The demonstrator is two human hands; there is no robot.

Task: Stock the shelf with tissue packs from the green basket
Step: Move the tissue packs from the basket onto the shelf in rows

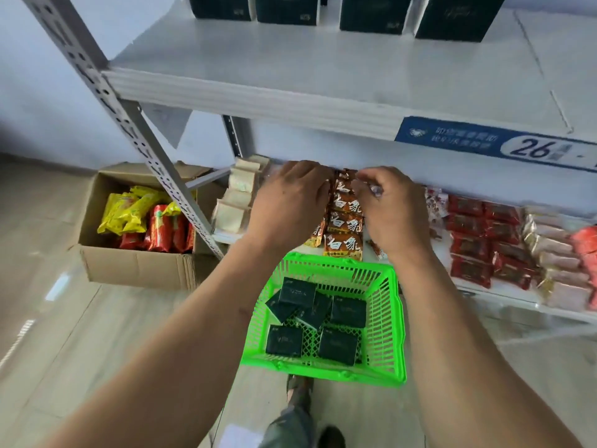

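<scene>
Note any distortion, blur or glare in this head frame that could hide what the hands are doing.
Head view: wide-angle bending bows the shelf edge and upright; focus is soft, worst at the corners; pale glare streaks on the floor at left; left hand and right hand are fairly sharp, but their fingertips merge with the brown packets, so the grip is unclear.

Dark boxes [371,11] on upper shelf cut off by top edge. Brown packet row [344,218] partly hidden behind both hands. Blue label [497,143] text blurred, cropped at right.
</scene>
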